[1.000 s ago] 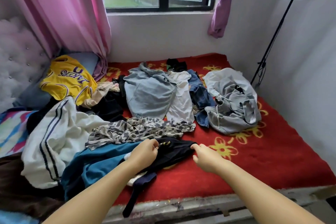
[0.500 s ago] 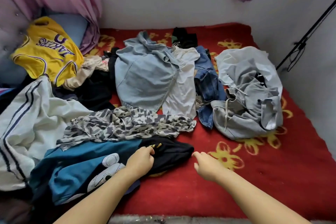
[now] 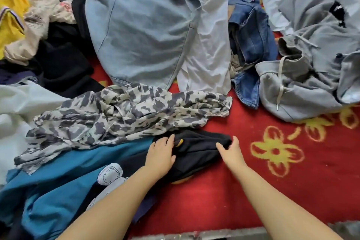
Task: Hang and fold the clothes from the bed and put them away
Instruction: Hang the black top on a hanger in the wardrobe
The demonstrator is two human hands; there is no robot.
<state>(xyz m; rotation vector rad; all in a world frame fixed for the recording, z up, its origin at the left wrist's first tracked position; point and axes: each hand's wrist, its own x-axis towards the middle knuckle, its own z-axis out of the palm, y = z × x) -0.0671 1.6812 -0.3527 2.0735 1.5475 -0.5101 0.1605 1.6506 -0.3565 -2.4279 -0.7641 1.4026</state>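
bed: red blanket with yellow flower pattern [image 3: 253, 191] | far middle: pale blue denim garment [image 3: 140, 31], white cotton garment [image 3: 208, 54], dark blue jeans [image 3: 251, 45] | right: crumpled grey drawstring hoodie [image 3: 303, 76] | near left: camouflage-print fabric [image 3: 120, 115], teal shirt [image 3: 64, 177], black garment [image 3: 196, 152] | far left: black clothing [image 3: 62, 58], yellow jersey [image 3: 9, 15]

Single head cam, wide-angle, looking forward and steeply down from the near edge of the bed [image 3: 224, 197], close over the clothes pile, both forearms entering from the bottom of frame; no second view to overlap.
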